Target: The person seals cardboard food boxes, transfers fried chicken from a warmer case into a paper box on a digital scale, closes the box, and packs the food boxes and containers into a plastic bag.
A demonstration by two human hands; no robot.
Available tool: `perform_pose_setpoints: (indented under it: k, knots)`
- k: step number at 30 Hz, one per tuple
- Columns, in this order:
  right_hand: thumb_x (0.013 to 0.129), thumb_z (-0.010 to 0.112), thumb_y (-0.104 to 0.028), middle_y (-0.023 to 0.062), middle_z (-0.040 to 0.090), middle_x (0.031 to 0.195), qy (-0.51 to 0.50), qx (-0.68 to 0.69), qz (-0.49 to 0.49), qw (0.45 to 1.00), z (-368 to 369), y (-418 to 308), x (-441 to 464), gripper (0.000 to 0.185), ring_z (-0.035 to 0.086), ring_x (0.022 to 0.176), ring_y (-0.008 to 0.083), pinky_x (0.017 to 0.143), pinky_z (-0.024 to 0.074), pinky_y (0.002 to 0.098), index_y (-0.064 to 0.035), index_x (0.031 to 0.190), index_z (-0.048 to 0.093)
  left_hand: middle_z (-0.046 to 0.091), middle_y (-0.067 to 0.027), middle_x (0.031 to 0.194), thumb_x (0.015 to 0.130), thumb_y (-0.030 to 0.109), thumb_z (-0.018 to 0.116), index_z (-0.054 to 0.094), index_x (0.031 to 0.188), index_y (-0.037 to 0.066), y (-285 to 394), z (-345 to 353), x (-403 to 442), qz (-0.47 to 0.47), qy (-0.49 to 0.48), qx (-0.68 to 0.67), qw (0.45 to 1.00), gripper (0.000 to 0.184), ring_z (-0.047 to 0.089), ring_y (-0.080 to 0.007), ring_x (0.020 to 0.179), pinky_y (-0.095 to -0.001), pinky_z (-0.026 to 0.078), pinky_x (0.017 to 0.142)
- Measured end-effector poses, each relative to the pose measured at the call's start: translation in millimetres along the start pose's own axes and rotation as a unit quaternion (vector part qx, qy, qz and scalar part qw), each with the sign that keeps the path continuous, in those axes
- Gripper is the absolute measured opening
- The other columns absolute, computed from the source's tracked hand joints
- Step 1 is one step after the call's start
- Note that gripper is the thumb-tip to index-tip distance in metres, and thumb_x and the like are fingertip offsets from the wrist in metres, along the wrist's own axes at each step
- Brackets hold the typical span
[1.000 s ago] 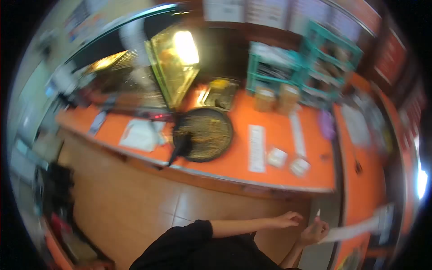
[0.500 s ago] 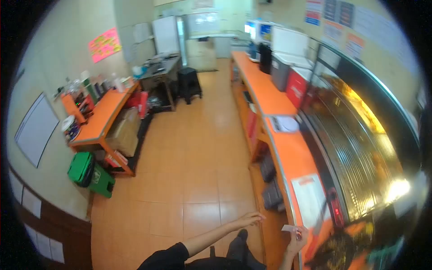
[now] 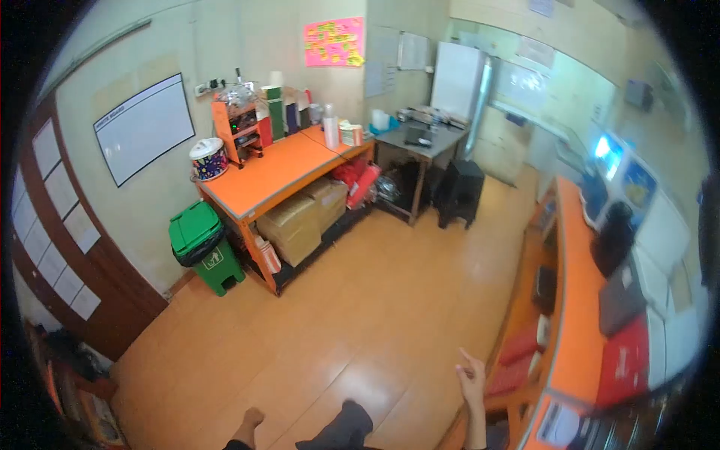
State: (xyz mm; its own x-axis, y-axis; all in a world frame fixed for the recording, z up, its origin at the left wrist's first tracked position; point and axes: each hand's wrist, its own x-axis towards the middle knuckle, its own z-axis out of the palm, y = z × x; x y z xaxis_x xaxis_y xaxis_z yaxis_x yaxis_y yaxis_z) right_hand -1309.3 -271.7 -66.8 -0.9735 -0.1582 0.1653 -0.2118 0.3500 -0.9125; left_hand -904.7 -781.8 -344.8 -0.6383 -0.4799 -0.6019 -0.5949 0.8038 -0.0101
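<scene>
My left hand [image 3: 253, 417] is low in the view, over the tiled floor and left of my foot. It looks rounded, and its fingers are too small and blurred to make out. To the right, my right hand [image 3: 471, 376] is raised beside the lower shelf of the orange counter. Its fingers are apart, one stretched upward, and no object shows in it. The red items [image 3: 517, 375] on that shelf are the nearest things to it.
An orange table [image 3: 277, 172] bears a patterned pot and bottles, with cardboard boxes [image 3: 291, 229] beneath. A green bin [image 3: 206, 244] stands at its left end. Farther back are a grey table [image 3: 424, 142] and black stools [image 3: 459, 193]. The orange counter [image 3: 574, 300] runs along the right.
The view has swung left from the counter with the pan and glass display to the room's other side. My hands are farther apart. The small white piece in my right hand no longer shows.
</scene>
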Motion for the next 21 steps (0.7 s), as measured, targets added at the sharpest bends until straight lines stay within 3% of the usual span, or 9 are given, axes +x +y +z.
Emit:
perform_pose_setpoints:
  k: [1, 2, 5, 9, 11, 12, 13, 15, 21]
  knots:
    - [0.084, 0.067, -0.011, 0.0081, 0.054, 0.114, -0.036, 0.013, -0.009, 0.999, 28.1, 10.6, 47.6, 0.039, 0.054, 0.091, 0.0169, 0.077, 0.0494, 0.0289, -0.0103, 0.123, 0.062, 0.067, -0.0215, 0.099, 0.089, 0.029, 0.041, 0.069, 0.089, -0.001, -8.3, -14.8, -11.7, -0.076, -0.061, -0.104, 0.990, 0.041, 0.065, -0.0344, 0.094, -0.0421, 0.052, 0.081]
    - [0.084, 0.068, -0.011, 0.0087, 0.055, 0.113, -0.074, 0.016, -0.008, 0.997, 57.0, 9.8, 89.9, 0.035, 0.055, 0.088, 0.0175, 0.076, 0.0497, 0.0288, -0.0097, 0.118, 0.064, 0.069, -0.0176, 0.094, 0.090, 0.029, 0.048, 0.069, 0.087, -0.001, 2.2, -9.1, 0.0, -0.117, 0.035, -0.118, 0.985, 0.036, 0.067, -0.0297, 0.088, -0.0411, 0.053, 0.076]
    - [0.082, 0.071, -0.012, 0.0088, 0.061, 0.106, -0.177, 0.112, -0.015, 0.978, 157.8, 93.3, 201.7, 0.024, 0.060, 0.084, 0.0178, 0.075, 0.0503, 0.0284, -0.0069, 0.106, 0.068, 0.060, -0.0066, 0.062, 0.084, 0.030, 0.057, 0.060, 0.066, 0.008, 4.2, -49.7, 38.8, -0.207, -0.101, -0.595, 0.770, 0.029, 0.060, -0.0217, 0.060, -0.0407, 0.047, 0.052]
    - [0.083, 0.072, -0.013, 0.0067, 0.065, 0.097, -0.185, 0.043, 0.007, 0.982, 229.7, 39.7, 300.0, 0.022, 0.061, 0.092, 0.0161, 0.074, 0.0508, 0.0291, -0.0060, 0.103, 0.069, 0.053, -0.0027, 0.056, 0.085, 0.034, 0.059, 0.055, 0.062, 0.011, 80.4, -132.6, 176.0, 0.072, -0.125, -0.732, 0.665, 0.033, 0.056, -0.0196, 0.055, -0.0374, 0.042, 0.046]
    - [0.083, 0.072, -0.013, 0.0058, 0.066, 0.095, -0.178, 0.051, 0.051, 0.981, 244.7, 39.5, 354.0, 0.022, 0.061, 0.090, 0.0157, 0.074, 0.0508, 0.0287, -0.0058, 0.103, 0.068, 0.067, -0.0078, 0.081, 0.085, 0.031, 0.064, 0.072, 0.087, 0.009, 161.2, -211.0, 326.0, -0.027, -0.015, -0.364, 0.931, 0.024, 0.062, -0.0169, 0.074, -0.0334, 0.051, 0.064]
    - [0.082, 0.071, -0.013, 0.0059, 0.065, 0.094, -0.160, 0.075, 0.069, 0.982, 245.4, 62.0, 384.8, 0.023, 0.062, 0.085, 0.0160, 0.072, 0.0505, 0.0277, -0.0058, 0.104, 0.068, 0.065, -0.0047, 0.071, 0.086, 0.028, 0.061, 0.069, 0.084, 0.005, 193.2, -255.9, 392.4, -0.061, -0.020, -0.620, 0.782, 0.025, 0.060, -0.0187, 0.060, -0.0342, 0.051, 0.060]
    - [0.082, 0.071, -0.012, 0.0060, 0.065, 0.094, -0.142, 0.102, 0.085, 0.981, 246.1, 86.7, 415.9, 0.024, 0.062, 0.081, 0.0163, 0.070, 0.0502, 0.0268, -0.0059, 0.105, 0.067, 0.068, -0.0095, 0.096, 0.093, 0.029, 0.050, 0.068, 0.101, 0.004, 247.0, -344.9, 418.9, -0.031, -0.017, -0.689, 0.724, 0.031, 0.065, -0.0190, 0.085, -0.0350, 0.053, 0.074]
    - [0.083, 0.069, -0.013, 0.0066, 0.064, 0.092, -0.094, 0.089, 0.110, 0.986, 235.0, 134.6, 481.1, 0.030, 0.062, 0.075, 0.0159, 0.065, 0.0494, 0.0249, -0.0047, 0.111, 0.063, 0.067, -0.0096, 0.104, 0.095, 0.024, 0.045, 0.064, 0.109, 0.001, 322.6, -486.0, 499.7, 0.053, 0.004, -0.800, 0.598, 0.033, 0.062, -0.0206, 0.099, -0.0340, 0.050, 0.087]
    - [0.087, 0.062, -0.009, 0.0053, 0.063, 0.084, 0.047, 0.129, 0.247, 0.959, 198.3, 154.6, 678.0, 0.027, 0.060, 0.071, 0.0114, 0.057, 0.0456, 0.0237, -0.0060, 0.114, 0.058, 0.050, -0.0146, 0.136, 0.097, 0.028, 0.043, 0.042, 0.136, 0.000, 441.4, -813.7, 691.3, 0.246, -0.008, -0.897, 0.367, 0.048, 0.048, -0.0251, 0.125, -0.0363, 0.038, 0.105]
